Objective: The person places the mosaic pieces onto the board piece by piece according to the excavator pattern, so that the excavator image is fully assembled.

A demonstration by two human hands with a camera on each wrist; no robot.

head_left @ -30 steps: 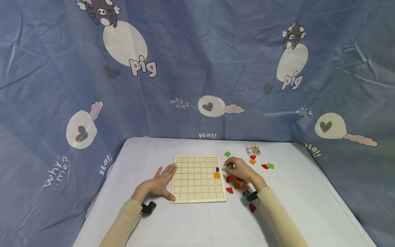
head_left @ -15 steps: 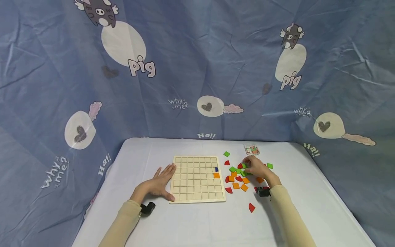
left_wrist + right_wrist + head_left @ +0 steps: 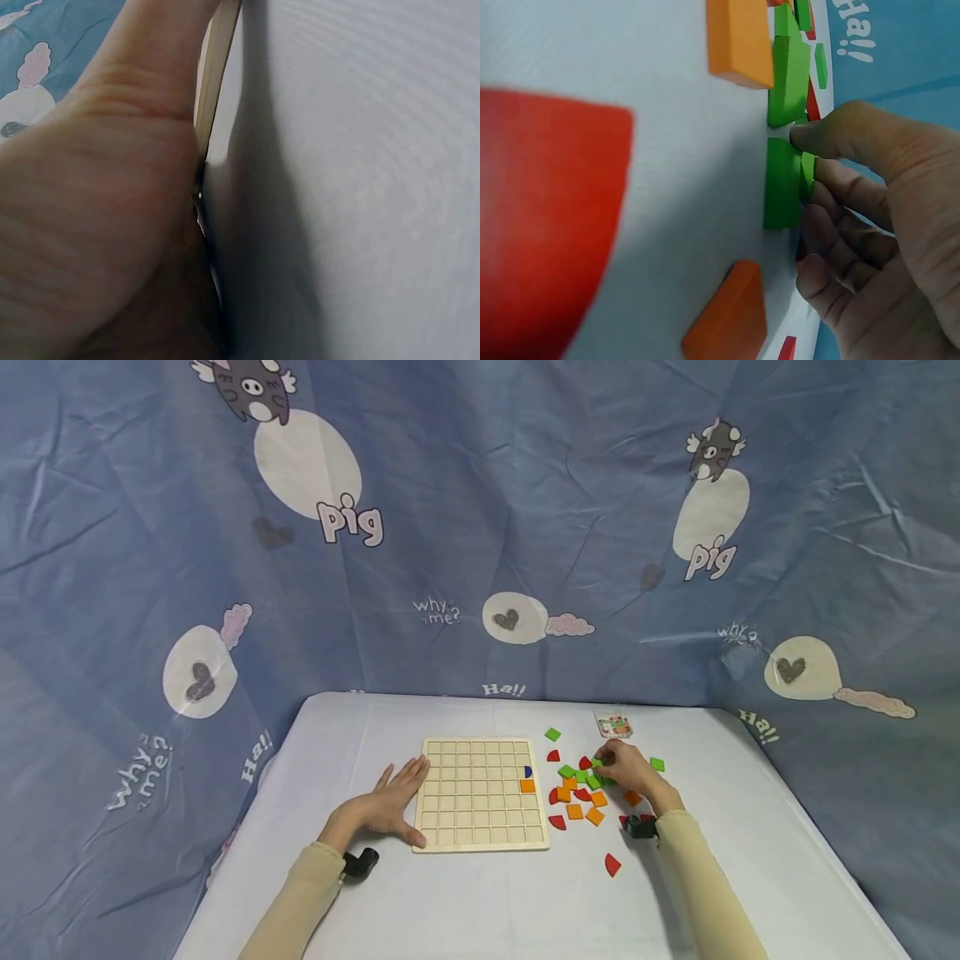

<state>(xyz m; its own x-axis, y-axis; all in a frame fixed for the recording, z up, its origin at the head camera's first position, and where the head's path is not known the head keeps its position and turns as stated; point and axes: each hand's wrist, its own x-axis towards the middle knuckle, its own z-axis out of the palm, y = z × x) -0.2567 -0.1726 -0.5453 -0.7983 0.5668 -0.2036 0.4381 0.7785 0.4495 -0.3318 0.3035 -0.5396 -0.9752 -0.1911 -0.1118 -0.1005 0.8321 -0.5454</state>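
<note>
My left hand (image 3: 390, 806) rests with spread, straight fingers along the left edge of a square wooden grid board (image 3: 480, 793); its palm side and the board's rim (image 3: 217, 67) show in the left wrist view. On the board's right side lie a blue piece with a curved edge (image 3: 528, 772) and an orange square tile (image 3: 528, 786). My right hand (image 3: 630, 771) is at the pile of loose pieces, thumb and fingers curled round a green square tile (image 3: 808, 176), pinching it. Another green tile (image 3: 782, 184) lies just in front of that one.
Several orange squares (image 3: 574, 812), green squares (image 3: 567, 772) and red quarter-circle pieces (image 3: 557, 822) are scattered right of the board. A small picture card (image 3: 613, 724) lies at the back. The white table (image 3: 450, 902) meets a blue printed cloth (image 3: 450, 527) behind.
My right hand has moved right from beside the board's right edge to the green tiles, uncovering loose pieces. Over the last half second it has stayed nearly in place. The left hand stays still.
</note>
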